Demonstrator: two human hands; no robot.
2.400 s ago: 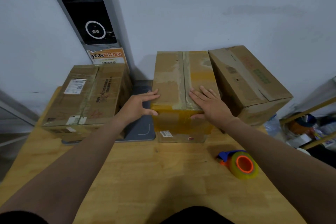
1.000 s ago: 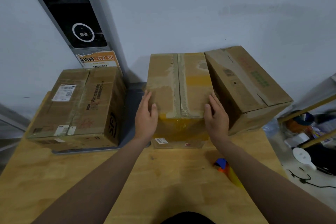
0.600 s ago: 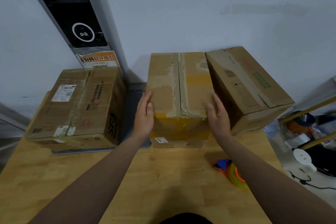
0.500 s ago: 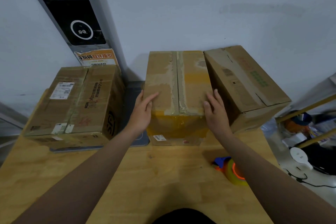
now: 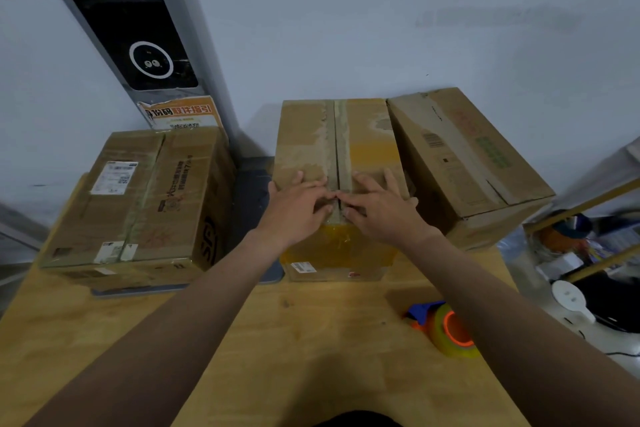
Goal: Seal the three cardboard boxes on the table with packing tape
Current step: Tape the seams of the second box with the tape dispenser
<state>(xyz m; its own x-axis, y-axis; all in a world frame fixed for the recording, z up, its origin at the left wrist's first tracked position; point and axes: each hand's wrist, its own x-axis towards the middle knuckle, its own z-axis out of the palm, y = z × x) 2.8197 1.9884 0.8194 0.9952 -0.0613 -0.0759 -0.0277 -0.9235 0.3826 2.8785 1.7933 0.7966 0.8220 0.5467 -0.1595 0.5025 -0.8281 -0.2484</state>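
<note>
**Both grips press flat on the middle carton's seam**

Three brown cardboard boxes stand in a row at the back of the pale wooden worktop (image 5: 311, 340), against a grey-white wall. The middle brown cardboard box (image 5: 367, 149) has a pale strip running down its top along the centre seam and glossy yellow tape over its near face.

The left grip (image 5: 298, 208), a bare hand, lies on the near end of that top, left of the seam. Its fingers are spread and nearly straight, pointing at the seam. The right grip (image 5: 381, 208) mirrors it on the other side, fingers fanned out and flat on the cardboard. The fingertips of the two nearly meet over the seam, and neither pinches anything.

The left brown cardboard box with white labels (image 5: 145, 198) sits apart on a flat grey platform (image 5: 251, 191). The right brown cardboard box with green print (image 5: 464, 156) is tilted and just beside the middle one.

A yellowish roll of packing tape on an orange and blue dispenser (image 5: 450, 329) lies on the worktop near the right forearm, untouched.
</note>
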